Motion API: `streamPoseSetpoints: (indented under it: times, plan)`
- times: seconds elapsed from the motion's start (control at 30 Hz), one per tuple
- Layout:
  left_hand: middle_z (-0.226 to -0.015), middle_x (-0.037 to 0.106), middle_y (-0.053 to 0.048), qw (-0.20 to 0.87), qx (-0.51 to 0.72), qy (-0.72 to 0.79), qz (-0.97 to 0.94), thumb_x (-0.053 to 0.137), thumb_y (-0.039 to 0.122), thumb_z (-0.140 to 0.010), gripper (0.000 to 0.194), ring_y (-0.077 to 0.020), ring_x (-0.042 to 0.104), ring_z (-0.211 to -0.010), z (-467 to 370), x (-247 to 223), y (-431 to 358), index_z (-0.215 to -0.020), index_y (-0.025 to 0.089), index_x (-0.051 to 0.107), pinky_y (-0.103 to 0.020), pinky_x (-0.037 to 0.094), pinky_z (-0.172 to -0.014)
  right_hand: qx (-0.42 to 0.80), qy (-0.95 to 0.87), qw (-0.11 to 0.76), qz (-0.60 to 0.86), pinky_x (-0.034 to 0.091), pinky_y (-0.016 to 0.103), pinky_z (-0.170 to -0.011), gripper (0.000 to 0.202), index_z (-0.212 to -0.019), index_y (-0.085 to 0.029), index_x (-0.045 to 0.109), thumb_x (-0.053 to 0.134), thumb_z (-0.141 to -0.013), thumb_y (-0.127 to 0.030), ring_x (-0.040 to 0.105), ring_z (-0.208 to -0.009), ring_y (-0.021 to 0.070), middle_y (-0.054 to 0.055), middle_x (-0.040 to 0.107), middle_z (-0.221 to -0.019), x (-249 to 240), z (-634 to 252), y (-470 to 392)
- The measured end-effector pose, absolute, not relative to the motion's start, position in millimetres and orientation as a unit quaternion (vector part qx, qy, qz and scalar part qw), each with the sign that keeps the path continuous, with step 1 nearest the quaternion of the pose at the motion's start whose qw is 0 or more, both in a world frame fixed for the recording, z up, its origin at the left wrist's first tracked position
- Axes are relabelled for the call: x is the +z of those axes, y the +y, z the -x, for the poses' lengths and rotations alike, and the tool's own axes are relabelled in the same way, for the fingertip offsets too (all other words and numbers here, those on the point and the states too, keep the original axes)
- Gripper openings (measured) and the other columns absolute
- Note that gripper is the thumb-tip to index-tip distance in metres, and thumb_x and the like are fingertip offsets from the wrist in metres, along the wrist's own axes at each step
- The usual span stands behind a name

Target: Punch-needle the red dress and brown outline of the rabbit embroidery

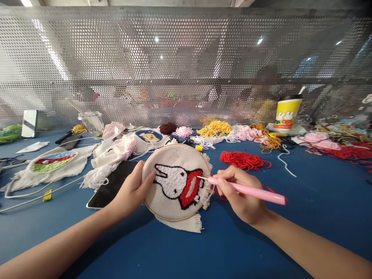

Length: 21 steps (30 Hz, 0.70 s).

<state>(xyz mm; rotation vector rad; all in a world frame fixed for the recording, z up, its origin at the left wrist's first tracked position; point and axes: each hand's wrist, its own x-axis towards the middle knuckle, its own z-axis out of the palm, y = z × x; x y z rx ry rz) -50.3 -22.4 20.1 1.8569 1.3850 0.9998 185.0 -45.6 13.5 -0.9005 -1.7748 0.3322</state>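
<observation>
My left hand (pixel 135 192) grips the left rim of a round embroidery hoop (pixel 167 211), thumb on the front of the cloth. Stretched in the hoop is cream fabric with a white rabbit (pixel 171 181) in black outline, lying sideways, its red garment (pixel 190 193) partly filled. A pale unfilled patch shows within the red. Between thumb and fingers, my right hand (pixel 242 193) holds a pink punch needle (pixel 258 192). Its metal tip meets the red area, though how deep it sits I cannot tell. Red yarn trails behind the right hand.
A red yarn bundle (pixel 244 160) lies behind my right hand. A dark tablet (pixel 112 184) rests under my left wrist. Further back are yellow yarn (pixel 216 128), a yellow cup (pixel 287 112) and a perforated metal screen (pixel 180 69). Another stitched cloth (pixel 55 164) lies left.
</observation>
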Motion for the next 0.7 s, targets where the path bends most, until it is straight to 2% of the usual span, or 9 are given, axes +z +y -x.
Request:
streamPoseSetpoints:
  times: [0.17,0.3,0.5,0.7]
  plan:
    - [-0.08,0.052,-0.002,0.291,0.391,0.522,-0.7,0.038,0.041,-0.078,0.031,-0.0191,0.052,-0.074,50.7,18.1,-21.8,-0.099,0.019,0.041,-0.03,0.044,-0.06,0.077,-0.782,0.494,0.373,0.043,0.019,-0.048,0.001,-0.076,-0.018,0.051,0.05,-0.075,-0.018,0.055,-0.053,0.0081,0.0,0.059,-0.063,17.1,-180.0,-45.0]
    - [-0.078,0.051,-0.001,0.294,0.391,0.524,-0.697,0.039,0.042,-0.077,0.032,-0.0187,0.051,-0.071,51.8,15.6,-20.3,-0.099,0.019,0.041,-0.031,0.044,-0.059,0.016,-0.786,0.484,0.385,0.043,0.018,-0.051,0.005,-0.073,-0.018,0.052,0.053,-0.071,-0.013,0.055,-0.054,0.0077,-0.001,0.06,-0.064,19.8,-177.0,-43.8]
    - [-0.08,0.052,-0.001,0.309,0.384,0.528,-0.692,0.039,0.044,-0.076,0.034,-0.0193,0.051,-0.073,51.2,16.2,-20.2,-0.1,0.02,0.041,-0.031,0.045,-0.06,0.162,-0.754,0.495,0.4,0.041,0.017,-0.041,0.004,-0.074,-0.019,0.045,0.048,-0.076,-0.021,0.051,-0.048,0.0072,-0.003,0.052,-0.056,14.6,-181.6,-41.4]
    - [-0.086,0.053,-0.004,0.315,0.385,0.524,-0.691,0.039,0.043,-0.077,0.035,-0.021,0.052,-0.079,49.6,18.4,-21.2,-0.102,0.018,0.04,-0.033,0.045,-0.064,0.225,-0.731,0.506,0.399,0.046,0.021,-0.051,0.007,-0.076,-0.02,0.042,0.046,-0.079,-0.025,0.057,-0.058,0.0104,-0.002,0.056,-0.061,9.3,-184.7,-39.1]
